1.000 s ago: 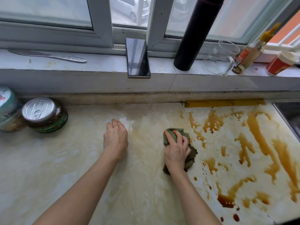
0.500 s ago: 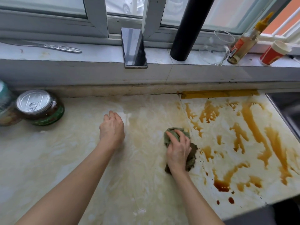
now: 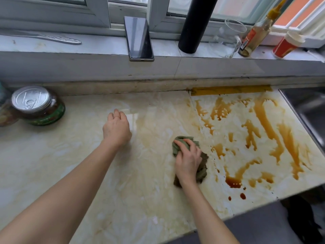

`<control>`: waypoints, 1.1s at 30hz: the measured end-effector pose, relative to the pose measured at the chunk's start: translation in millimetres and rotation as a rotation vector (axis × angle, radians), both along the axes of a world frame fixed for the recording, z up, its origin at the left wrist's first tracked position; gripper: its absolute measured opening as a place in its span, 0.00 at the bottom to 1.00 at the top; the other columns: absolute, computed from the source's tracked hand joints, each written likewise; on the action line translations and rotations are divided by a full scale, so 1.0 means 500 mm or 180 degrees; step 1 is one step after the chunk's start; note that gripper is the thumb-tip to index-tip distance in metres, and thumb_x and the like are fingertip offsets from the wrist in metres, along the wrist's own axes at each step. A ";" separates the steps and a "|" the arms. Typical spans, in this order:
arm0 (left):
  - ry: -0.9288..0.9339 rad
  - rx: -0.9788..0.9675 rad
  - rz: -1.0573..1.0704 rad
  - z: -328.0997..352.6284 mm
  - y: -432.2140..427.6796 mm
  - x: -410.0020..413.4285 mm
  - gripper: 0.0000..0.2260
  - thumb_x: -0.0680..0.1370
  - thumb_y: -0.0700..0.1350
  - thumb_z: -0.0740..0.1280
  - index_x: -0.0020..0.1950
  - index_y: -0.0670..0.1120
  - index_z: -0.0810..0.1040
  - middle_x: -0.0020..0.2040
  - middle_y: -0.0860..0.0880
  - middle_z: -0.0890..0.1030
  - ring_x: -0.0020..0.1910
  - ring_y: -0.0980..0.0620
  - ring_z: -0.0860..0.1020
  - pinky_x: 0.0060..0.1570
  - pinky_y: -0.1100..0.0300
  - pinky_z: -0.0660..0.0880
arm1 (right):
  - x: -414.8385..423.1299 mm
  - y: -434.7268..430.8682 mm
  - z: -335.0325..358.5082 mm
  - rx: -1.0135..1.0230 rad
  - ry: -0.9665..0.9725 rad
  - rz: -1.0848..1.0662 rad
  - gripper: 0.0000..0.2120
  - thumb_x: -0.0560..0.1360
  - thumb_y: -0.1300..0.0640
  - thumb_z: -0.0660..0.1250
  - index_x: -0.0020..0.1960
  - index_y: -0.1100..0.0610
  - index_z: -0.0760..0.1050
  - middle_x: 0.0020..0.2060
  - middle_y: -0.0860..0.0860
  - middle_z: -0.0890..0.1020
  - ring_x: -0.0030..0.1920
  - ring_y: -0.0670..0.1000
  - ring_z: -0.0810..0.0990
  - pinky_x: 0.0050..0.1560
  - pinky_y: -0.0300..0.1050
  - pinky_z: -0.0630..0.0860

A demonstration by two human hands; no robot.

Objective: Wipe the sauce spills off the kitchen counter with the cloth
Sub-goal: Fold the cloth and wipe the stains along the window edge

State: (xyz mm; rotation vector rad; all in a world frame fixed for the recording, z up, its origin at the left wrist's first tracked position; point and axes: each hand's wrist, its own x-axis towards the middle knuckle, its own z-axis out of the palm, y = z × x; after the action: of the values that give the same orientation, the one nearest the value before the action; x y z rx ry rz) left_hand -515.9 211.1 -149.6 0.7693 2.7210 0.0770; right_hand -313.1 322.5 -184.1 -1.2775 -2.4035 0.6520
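Fingers [image 3: 182,143] press cloth [image 3: 203,170] (sauce [image 3: 267,124] right; counter [image 3: 140,199] leftward bare).

Daylit window [image 3: 133,7] above grey sill [image 3: 91,48]

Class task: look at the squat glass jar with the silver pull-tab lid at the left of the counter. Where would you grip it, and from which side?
Grip the squat glass jar with the silver pull-tab lid around its round side wall, just under the lid, coming from its right, the open counter side. It stands upright, another container crowds its left, and the flat, wide lid gives fingers little purchase from above.
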 end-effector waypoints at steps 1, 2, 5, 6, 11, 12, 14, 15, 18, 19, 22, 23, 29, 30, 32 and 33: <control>-0.0089 0.0091 0.0057 -0.002 -0.001 0.007 0.28 0.76 0.37 0.58 0.75 0.37 0.53 0.77 0.39 0.52 0.74 0.40 0.54 0.67 0.51 0.65 | 0.003 -0.032 -0.003 0.0078 -0.0027 0.0202 0.20 0.73 0.66 0.64 0.59 0.47 0.80 0.63 0.49 0.75 0.63 0.54 0.67 0.55 0.46 0.62; -0.0152 0.0195 0.0103 -0.004 -0.002 0.016 0.28 0.76 0.35 0.57 0.75 0.37 0.53 0.77 0.39 0.49 0.76 0.39 0.51 0.70 0.50 0.61 | 0.012 -0.061 -0.006 0.0174 -0.0096 0.0514 0.20 0.71 0.64 0.64 0.58 0.46 0.79 0.62 0.47 0.75 0.62 0.53 0.67 0.54 0.47 0.63; -0.0074 0.0548 0.0152 -0.007 -0.005 0.056 0.30 0.75 0.32 0.57 0.75 0.39 0.52 0.78 0.39 0.46 0.77 0.40 0.46 0.74 0.49 0.55 | 0.062 -0.066 -0.015 0.0419 -0.0247 0.1321 0.21 0.68 0.61 0.65 0.58 0.44 0.77 0.62 0.46 0.75 0.61 0.52 0.69 0.53 0.49 0.67; -0.0054 0.0669 0.0137 -0.007 -0.006 0.074 0.31 0.75 0.31 0.57 0.76 0.40 0.51 0.78 0.39 0.46 0.77 0.41 0.46 0.74 0.49 0.54 | 0.076 -0.043 -0.016 0.0456 -0.0286 0.1290 0.21 0.68 0.62 0.65 0.58 0.45 0.77 0.62 0.47 0.75 0.62 0.53 0.69 0.53 0.49 0.67; -0.0158 0.1080 0.0085 0.003 -0.009 0.157 0.30 0.75 0.31 0.55 0.76 0.42 0.52 0.78 0.41 0.48 0.77 0.43 0.48 0.75 0.51 0.55 | 0.093 0.050 -0.005 0.0153 -0.0503 0.0144 0.18 0.72 0.67 0.63 0.57 0.50 0.77 0.63 0.50 0.73 0.64 0.55 0.66 0.57 0.51 0.63; -0.0196 0.1128 0.0078 0.003 -0.008 0.172 0.31 0.74 0.31 0.55 0.76 0.42 0.51 0.78 0.41 0.48 0.77 0.43 0.48 0.75 0.51 0.55 | 0.087 0.046 -0.005 0.0052 -0.0470 0.0060 0.18 0.72 0.65 0.62 0.57 0.49 0.76 0.64 0.50 0.72 0.65 0.54 0.64 0.58 0.50 0.61; -0.0241 0.1192 0.0112 0.003 -0.004 0.207 0.32 0.73 0.30 0.55 0.76 0.43 0.51 0.78 0.41 0.48 0.77 0.44 0.49 0.74 0.51 0.56 | 0.084 0.018 -0.003 -0.0161 -0.0341 0.0095 0.15 0.72 0.59 0.60 0.55 0.47 0.76 0.64 0.49 0.71 0.66 0.52 0.62 0.59 0.49 0.58; -0.0246 0.1210 0.0121 0.001 -0.001 0.221 0.32 0.73 0.30 0.55 0.76 0.43 0.51 0.78 0.41 0.49 0.77 0.44 0.50 0.74 0.51 0.57 | 0.085 -0.004 -0.005 -0.0221 -0.0281 0.0268 0.13 0.72 0.55 0.59 0.54 0.46 0.76 0.64 0.47 0.71 0.66 0.51 0.62 0.60 0.49 0.57; -0.0281 0.1210 0.0152 -0.004 0.013 0.262 0.32 0.73 0.30 0.57 0.75 0.43 0.53 0.78 0.42 0.50 0.77 0.44 0.51 0.73 0.52 0.59 | 0.120 -0.041 -0.008 -0.0054 -0.0186 0.1204 0.09 0.74 0.46 0.60 0.51 0.44 0.76 0.61 0.44 0.73 0.65 0.48 0.65 0.58 0.50 0.62; -0.0281 0.1213 0.0157 -0.005 0.017 0.272 0.32 0.73 0.30 0.57 0.76 0.44 0.53 0.78 0.42 0.50 0.77 0.44 0.52 0.73 0.52 0.59 | 0.132 -0.026 -0.008 0.0024 -0.0143 0.1413 0.07 0.74 0.47 0.62 0.51 0.44 0.76 0.61 0.44 0.74 0.64 0.49 0.66 0.57 0.50 0.64; -0.0239 0.1164 0.0220 -0.008 0.018 0.301 0.33 0.73 0.30 0.56 0.77 0.44 0.52 0.78 0.42 0.51 0.77 0.45 0.52 0.74 0.52 0.57 | 0.169 0.050 -0.012 0.0174 -0.0203 0.1363 0.05 0.74 0.52 0.67 0.50 0.47 0.77 0.60 0.46 0.75 0.64 0.51 0.69 0.54 0.50 0.65; -0.0216 0.1143 0.0254 -0.009 0.014 0.308 0.33 0.73 0.30 0.56 0.77 0.44 0.52 0.78 0.42 0.51 0.77 0.45 0.52 0.74 0.52 0.57 | 0.175 0.071 -0.011 0.0134 -0.0224 0.1172 0.05 0.74 0.53 0.67 0.49 0.47 0.78 0.60 0.46 0.75 0.64 0.52 0.68 0.54 0.49 0.63; -0.0127 0.0983 0.0507 -0.007 -0.002 0.359 0.34 0.73 0.31 0.57 0.77 0.45 0.52 0.78 0.43 0.53 0.76 0.45 0.56 0.71 0.53 0.60 | 0.175 0.006 -0.007 -0.0018 -0.0189 0.1702 0.06 0.71 0.53 0.66 0.47 0.45 0.75 0.59 0.45 0.73 0.64 0.50 0.65 0.56 0.49 0.60; -0.0150 0.0949 0.0511 -0.006 -0.001 0.367 0.34 0.73 0.31 0.57 0.77 0.45 0.52 0.78 0.43 0.54 0.76 0.45 0.56 0.71 0.53 0.61 | 0.185 -0.007 -0.010 -0.0010 -0.0184 0.2072 0.06 0.70 0.53 0.66 0.47 0.45 0.75 0.59 0.44 0.73 0.64 0.50 0.66 0.56 0.49 0.61; -0.0173 0.0914 0.0509 -0.005 -0.003 0.383 0.33 0.72 0.31 0.58 0.76 0.45 0.54 0.77 0.43 0.56 0.75 0.45 0.58 0.69 0.53 0.63 | 0.205 0.009 -0.010 -0.0087 -0.0139 0.2521 0.06 0.70 0.53 0.65 0.47 0.45 0.76 0.59 0.44 0.74 0.64 0.50 0.67 0.57 0.49 0.62; -0.0165 0.0916 0.0522 -0.003 -0.008 0.389 0.33 0.72 0.31 0.59 0.76 0.44 0.55 0.77 0.43 0.57 0.74 0.44 0.60 0.67 0.53 0.65 | 0.212 0.029 -0.010 -0.0144 -0.0115 0.2537 0.06 0.70 0.54 0.65 0.46 0.46 0.76 0.59 0.44 0.74 0.64 0.49 0.67 0.57 0.50 0.63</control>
State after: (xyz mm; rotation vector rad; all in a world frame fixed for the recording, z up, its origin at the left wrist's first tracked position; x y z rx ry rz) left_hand -321.3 207.2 -151.0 0.6044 2.7512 0.5271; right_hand -207.2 337.2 -189.3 -0.2869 -2.9110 0.8819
